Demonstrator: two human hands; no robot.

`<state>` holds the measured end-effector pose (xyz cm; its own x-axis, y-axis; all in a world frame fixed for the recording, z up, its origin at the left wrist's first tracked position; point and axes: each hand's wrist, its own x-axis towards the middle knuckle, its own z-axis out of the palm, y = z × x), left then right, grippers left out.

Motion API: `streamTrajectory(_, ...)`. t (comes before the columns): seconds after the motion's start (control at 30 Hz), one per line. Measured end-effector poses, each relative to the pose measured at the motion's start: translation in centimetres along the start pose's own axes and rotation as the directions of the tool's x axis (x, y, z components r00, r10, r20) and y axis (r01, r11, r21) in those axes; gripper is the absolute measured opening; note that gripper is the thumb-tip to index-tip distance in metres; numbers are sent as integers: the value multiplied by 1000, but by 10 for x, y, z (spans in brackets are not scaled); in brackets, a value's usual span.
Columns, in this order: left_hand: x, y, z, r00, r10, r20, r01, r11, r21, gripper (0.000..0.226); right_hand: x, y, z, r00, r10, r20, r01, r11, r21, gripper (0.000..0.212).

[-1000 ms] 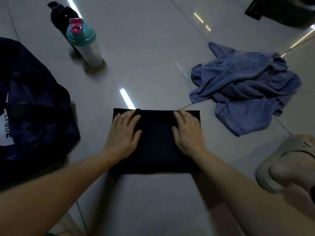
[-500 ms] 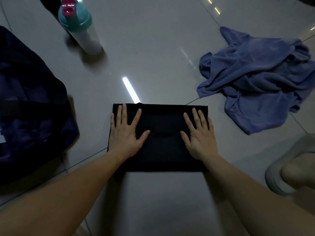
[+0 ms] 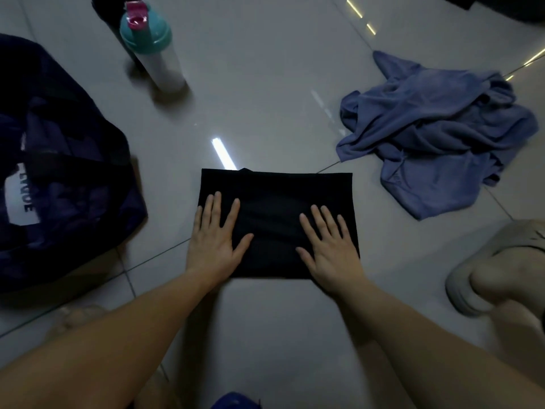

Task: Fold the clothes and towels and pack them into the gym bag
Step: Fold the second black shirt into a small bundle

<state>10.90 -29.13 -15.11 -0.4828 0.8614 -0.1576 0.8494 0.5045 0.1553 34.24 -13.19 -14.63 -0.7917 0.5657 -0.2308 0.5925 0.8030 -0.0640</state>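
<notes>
On the tiled floor (image 3: 265,69), folded black garment (image 3: 277,202) lies lengthwise left-to-right.

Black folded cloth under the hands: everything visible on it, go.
The black cloth is folded into a flat, neat rectangle of matte, soft-looking fabric, with a small bump on its far edge. It lies on the tiled floor. The left hand and right hand press flat on it, fingers straight.

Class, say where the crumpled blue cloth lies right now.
In the head view, the crumpled blue cloth lies on the tiled floor at the upper right, apart from the folded black garment and beyond the right hand.
</notes>
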Motion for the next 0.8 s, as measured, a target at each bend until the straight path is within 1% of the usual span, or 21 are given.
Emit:
streamTrajectory(0.17, 5, -18, -14, 989, 87, 119, -97, 992, 82, 85, 2, 6, -14, 997, -25, 68, 26, 1000, -13, 71)
streamTrajectory(0.23, 16, -22, -26, 992, 104, 77, -110, 990, 86, 78, 4, 2, -24, 996, -15, 88, 15, 1000, -1, 72)
streamTrajectory(0.3, 28, -22, -40, 998, 46, -44, -46, 999, 1, 64, 7, -10, -34, 998, 14, 58, -15, 1000, 3, 72)
streamTrajectory(0.33, 33, -21, -48, 994, -33, -100, 26, 997, -67, 57, 8, -20, -40, 1000, 7, 23, -7, 1000, -2, 71)
streamTrajectory(0.37, 37, -22, -53, 981, -157, -113, 137, 977, -164, 51, 7, -32, -44, 1000, -23, -10, 23, 1000, 1, 70)
streamTrajectory(0.4, 41, -24, -58, 947, -316, -60, 288, 917, -276, 46, 7, -44, -46, 997, -73, -31, 73, 997, 17, 69)
streamTrajectory(0.43, 44, -27, -63, 881, -469, 58, 455, 808, -375, 42, 7, -56, -47, 991, -128, -37, 130, 991, 42, 67)
streamTrajectory(0.47, 46, -30, -68, 788, -577, 213, 603, 657, -452, 39, 8, -69, -49, 984, -176, -35, 178, 982, 66, 65)
streamTrajectory(0.5, 48, -33, -72, 700, -621, 353, 698, 491, -521, 37, 10, -80, -52, 977, -211, -39, 213, 973, 84, 60)
streamTrajectory(0.53, 49, -34, -76, 637, -623, 455, 745, 344, -572, 34, 12, -89, -54, 971, -237, -41, 240, 966, 94, 54)
streamTrajectory(0.57, 50, -34, -78, 606, -611, 509, 759, 253, -599, 34, 14, -96, -55, 965, -259, -30, 261, 960, 99, 49)
streamTrajectory(0.63, 47, -27, -80, 592, -587, 553, 767, 198, -611, 40, 13, -106, -56, 958, -286, 33, 281, 954, 103, 47)
streamTrajectory(0.73, 36, -23, -75, 580, -547, 604, 782, 167, -600, 52, 3, -108, -54, 947, -290, 141, 282, 957, 73, 58)
streamTrajectory(0.8, 33, -25, -76, 580, -504, 640, 788, 150, -597, 51, -2, -108, -54, 946, -269, 182, 262, 963, 60, 62)
